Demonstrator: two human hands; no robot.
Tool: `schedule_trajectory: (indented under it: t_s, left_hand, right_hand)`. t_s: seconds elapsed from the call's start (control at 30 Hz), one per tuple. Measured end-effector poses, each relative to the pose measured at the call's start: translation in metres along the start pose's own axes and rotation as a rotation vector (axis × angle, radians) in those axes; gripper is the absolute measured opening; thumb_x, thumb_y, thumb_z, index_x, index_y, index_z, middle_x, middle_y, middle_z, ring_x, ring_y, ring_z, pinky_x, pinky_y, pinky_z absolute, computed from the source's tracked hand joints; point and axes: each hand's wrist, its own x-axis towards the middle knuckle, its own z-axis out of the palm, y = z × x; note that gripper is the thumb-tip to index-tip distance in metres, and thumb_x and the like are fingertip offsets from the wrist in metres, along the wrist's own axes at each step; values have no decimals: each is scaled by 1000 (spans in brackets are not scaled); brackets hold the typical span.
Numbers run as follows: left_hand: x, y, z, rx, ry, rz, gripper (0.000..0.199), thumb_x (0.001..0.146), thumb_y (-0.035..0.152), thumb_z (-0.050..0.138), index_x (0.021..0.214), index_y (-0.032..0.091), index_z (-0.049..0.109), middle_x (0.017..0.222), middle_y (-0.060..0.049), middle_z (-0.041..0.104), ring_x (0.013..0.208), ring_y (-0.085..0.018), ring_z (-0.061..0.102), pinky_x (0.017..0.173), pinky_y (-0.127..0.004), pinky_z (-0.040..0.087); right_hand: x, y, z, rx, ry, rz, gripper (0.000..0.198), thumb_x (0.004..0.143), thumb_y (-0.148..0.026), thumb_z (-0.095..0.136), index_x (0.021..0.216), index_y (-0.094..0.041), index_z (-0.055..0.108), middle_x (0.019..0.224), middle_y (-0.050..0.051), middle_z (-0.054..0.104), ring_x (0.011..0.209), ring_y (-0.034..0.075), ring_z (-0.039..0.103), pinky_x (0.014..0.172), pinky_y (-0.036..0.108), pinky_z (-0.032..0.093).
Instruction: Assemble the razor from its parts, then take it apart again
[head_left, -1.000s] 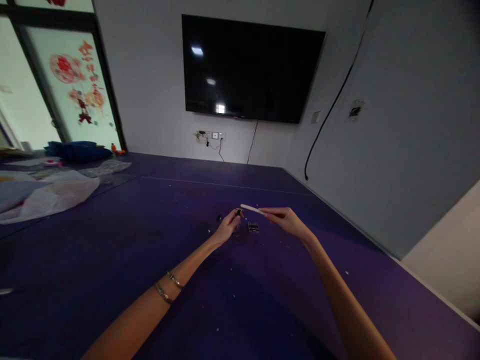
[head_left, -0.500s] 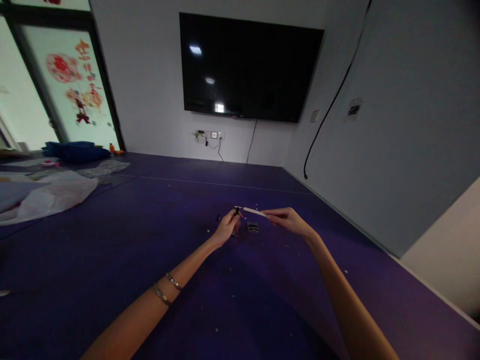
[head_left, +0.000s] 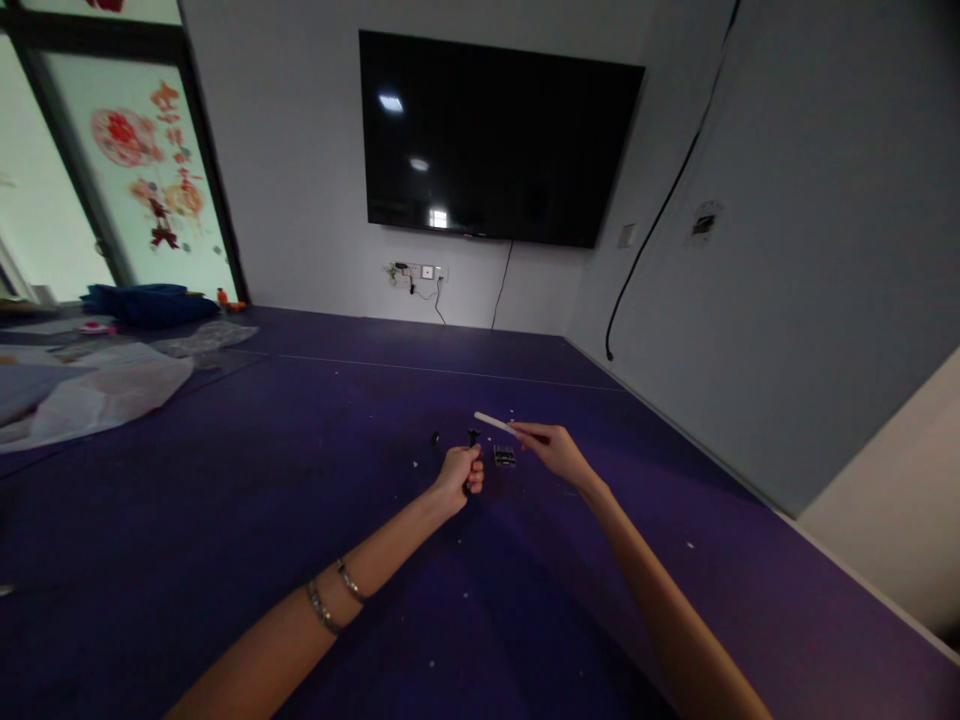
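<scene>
Purple surface running back to a pale wall, on which a dark television is mounted; a black cable hangs along the adjoining wall at right. Left hand: fingers curled in a fist around a slender black tool, whose forked-looking head projects beyond the thumb and whose lower end shows beneath the fist. Right hand: thumb and fingers pinched together on one end of a white stick. The stick extends leftward from these fingertips, its free end lying just beyond the tool's head in this view, with a narrow gap visible between the two. Near the hands, a small dark case rests on the surface, between the left fist and the right hand and slightly nearer the viewer than the stick. A small black piece lies left of the tool, apart from both hands. Pale specks are scattered around. Far left: crumpled translucent sheeting and blue fabric.
</scene>
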Motion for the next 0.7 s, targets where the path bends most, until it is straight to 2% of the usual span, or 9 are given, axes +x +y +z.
schedule_trajectory:
  t_s: [0.17,0.37,0.53,0.7]
  left_hand:
    - [-4,-5,4,-84,14,-59,18,88,21,43,71,17,37,46,10,31,29,0,21,33,-15,10]
    - [-7,-7,8,-107,34,-100,21,91,20,35,70,17,37,45,10,29,29,0,19,34,-16,8]
    - [-7,-8,7,-94,1,-89,19,89,21,41,70,17,39,44,11,28,29,0,19,34,-16,8]
    - [-7,-8,6,-85,39,-102,21,89,21,39,69,17,38,44,10,29,29,0,19,33,-16,8]
  right_hand:
    - [-3,11,7,-33,-68,-1,30,83,-34,50,108,-26,65,103,3,69,91,20,64,81,34,49]
    - [-3,19,7,-111,-23,45,29,82,-33,52,107,-28,66,99,3,70,89,21,64,77,32,49]
    - [-1,20,8,-18,-121,15,33,82,-35,51,107,-21,66,87,4,72,75,18,64,69,29,49]
    - [-2,19,5,-64,-62,31,31,81,-35,51,105,-25,67,96,4,70,83,19,63,73,30,47]
